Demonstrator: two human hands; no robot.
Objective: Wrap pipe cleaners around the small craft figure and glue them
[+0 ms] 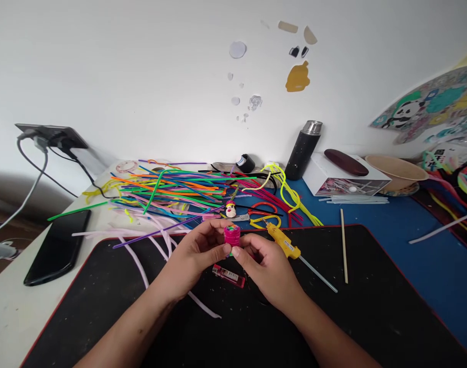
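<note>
My left hand (197, 251) and my right hand (264, 266) meet over the black mat (371, 317) and both pinch a small pink coil (232, 235) made of wound pipe cleaner, with a bit of green and orange at its top. The fingers of both hands are closed around it. A red lighter (229, 276) lies on the mat just below the hands. A yellow glue gun (284, 242) with a clear glue stick lies right of my right hand. A small white and red figure (230, 209) stands just behind the coil.
A heap of coloured pipe cleaners (172, 191) covers the table behind the mat. A black phone (57, 248) lies at the left, red-handled scissors (262, 208) and a black flask (303, 151) behind, a wooden stick (344, 245), a white box (348, 179) and a bowl (396, 171) at the right.
</note>
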